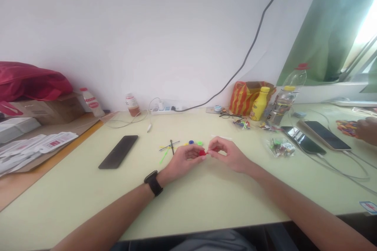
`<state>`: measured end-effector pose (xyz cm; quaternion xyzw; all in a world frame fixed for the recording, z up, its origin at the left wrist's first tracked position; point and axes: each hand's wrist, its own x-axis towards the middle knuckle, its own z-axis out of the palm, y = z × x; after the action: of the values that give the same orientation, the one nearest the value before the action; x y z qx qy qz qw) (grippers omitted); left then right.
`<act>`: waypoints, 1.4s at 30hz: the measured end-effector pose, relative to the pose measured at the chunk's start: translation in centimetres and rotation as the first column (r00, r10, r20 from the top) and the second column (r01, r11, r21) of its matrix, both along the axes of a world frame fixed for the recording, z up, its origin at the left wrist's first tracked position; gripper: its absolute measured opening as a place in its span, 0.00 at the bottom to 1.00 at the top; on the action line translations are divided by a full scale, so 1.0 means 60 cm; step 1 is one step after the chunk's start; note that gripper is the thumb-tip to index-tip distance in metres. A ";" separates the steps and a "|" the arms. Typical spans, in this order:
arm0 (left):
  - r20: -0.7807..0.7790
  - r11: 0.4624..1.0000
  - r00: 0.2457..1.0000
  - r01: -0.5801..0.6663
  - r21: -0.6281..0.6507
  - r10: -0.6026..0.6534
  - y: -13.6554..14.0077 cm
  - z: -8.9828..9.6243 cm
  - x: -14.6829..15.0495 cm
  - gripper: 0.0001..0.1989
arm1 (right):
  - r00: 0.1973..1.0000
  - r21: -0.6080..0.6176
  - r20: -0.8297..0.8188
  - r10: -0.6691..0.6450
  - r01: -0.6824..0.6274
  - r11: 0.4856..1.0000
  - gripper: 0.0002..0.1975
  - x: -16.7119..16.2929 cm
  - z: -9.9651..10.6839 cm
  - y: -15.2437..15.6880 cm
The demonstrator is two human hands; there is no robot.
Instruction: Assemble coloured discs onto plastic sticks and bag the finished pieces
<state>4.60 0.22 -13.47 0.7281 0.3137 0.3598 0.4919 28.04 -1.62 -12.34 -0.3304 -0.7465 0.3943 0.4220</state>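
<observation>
My left hand [187, 160], with a black watch [153, 182] at its wrist, pinches a small red plastic piece [202, 152] over the middle of the table. Close against it, the fingertips of my right hand [228, 153] are pinched together at the red piece's right side; what they hold is too small to make out. Just beyond my hands lie a blue round piece [191, 142], a green round piece [200, 143] and a partly covered yellow one. Left of them are thin sticks [171, 147] in black, green and yellow.
A black phone [118, 151] lies to the left. On the right are a clear bag of small parts [281, 147], two charging phones [325, 135] with cables, bottles [259, 104] and a striped bag [243, 98]. Another person's hand [366, 130] is at the right edge. A power strip [163, 110] sits by the wall.
</observation>
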 end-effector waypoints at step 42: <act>0.149 0.986 0.989 0.020 -0.164 0.005 0.013 0.015 -0.015 0.13 | 0.974 0.123 0.167 -0.151 0.132 0.984 0.18 0.010 -0.005 -0.002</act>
<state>3.71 0.99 -12.58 0.6571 0.3022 0.3840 0.5739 28.61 -1.72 -12.66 -0.3923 -0.7761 0.2905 0.3993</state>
